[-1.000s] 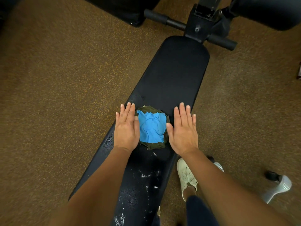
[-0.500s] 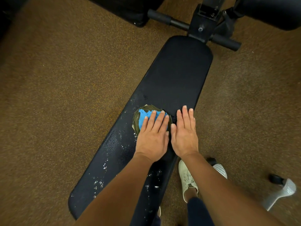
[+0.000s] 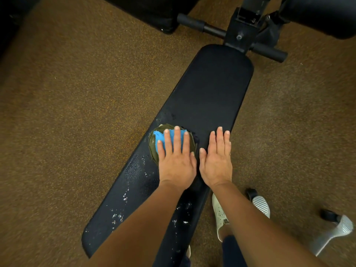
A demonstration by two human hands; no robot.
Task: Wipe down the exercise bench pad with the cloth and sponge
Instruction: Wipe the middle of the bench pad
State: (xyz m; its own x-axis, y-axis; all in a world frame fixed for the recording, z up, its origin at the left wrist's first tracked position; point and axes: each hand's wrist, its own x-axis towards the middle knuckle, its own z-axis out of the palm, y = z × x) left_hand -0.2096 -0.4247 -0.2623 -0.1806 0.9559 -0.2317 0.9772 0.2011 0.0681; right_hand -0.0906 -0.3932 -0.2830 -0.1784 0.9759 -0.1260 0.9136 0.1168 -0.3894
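Left hand point(image 3: 176, 162) slid flat onto cloth point(image 3: 159, 137) and sponge point(image 3: 152, 149); right hand point(image 3: 216, 160) flat on bench pad point(image 3: 212, 89), near end still speckled

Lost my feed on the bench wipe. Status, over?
Left hand flat on blue cloth over green sponge, at left edge of bench pad. Right hand flat on bare pad beside it. White flecks near end; nothing blocking.

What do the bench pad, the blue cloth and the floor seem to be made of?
Bench pad: probably black vinyl over padding; smooth, faint sheen, droplets bead on it.
Blue cloth: soft fabric, maybe microfibre; it wrinkles.
Floor: speckled brown carpet or rubber; unclear.
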